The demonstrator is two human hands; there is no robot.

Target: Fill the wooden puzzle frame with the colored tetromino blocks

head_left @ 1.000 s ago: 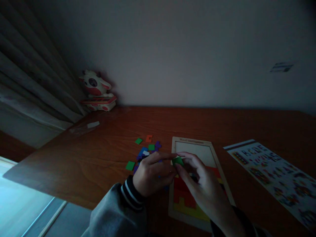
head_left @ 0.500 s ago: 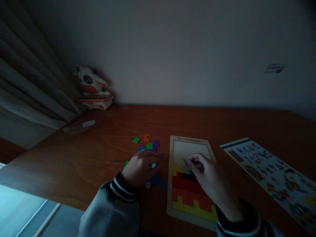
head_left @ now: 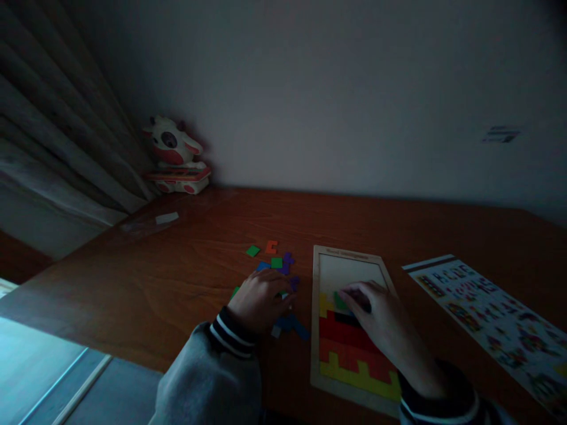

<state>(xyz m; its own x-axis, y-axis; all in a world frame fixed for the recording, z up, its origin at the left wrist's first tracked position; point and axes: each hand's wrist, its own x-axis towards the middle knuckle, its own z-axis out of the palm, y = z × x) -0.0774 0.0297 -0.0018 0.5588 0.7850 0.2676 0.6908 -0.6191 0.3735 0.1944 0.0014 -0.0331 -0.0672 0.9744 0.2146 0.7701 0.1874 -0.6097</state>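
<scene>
Head view: you're seemingly seating green piece (head_left: 339, 301), right hand (head_left: 377, 310) pinching it at 11 o'clock of tray (head_left: 315, 342) centre; left hand (head_left: 260, 300) staying apart, covering loose pieces (head_left: 292, 324), grip hidden. Next move probably needing squaring against yellow piece (head_left: 324, 307) at 9 o'clock. Tray's long axis running 12–6; fingers hiding piece's.

head view, one: worn on the person's head; faced forward and down over the desk (head_left: 204, 260) toward the wall (head_left: 332, 106), sleeves (head_left: 208, 378) nearest.
</scene>
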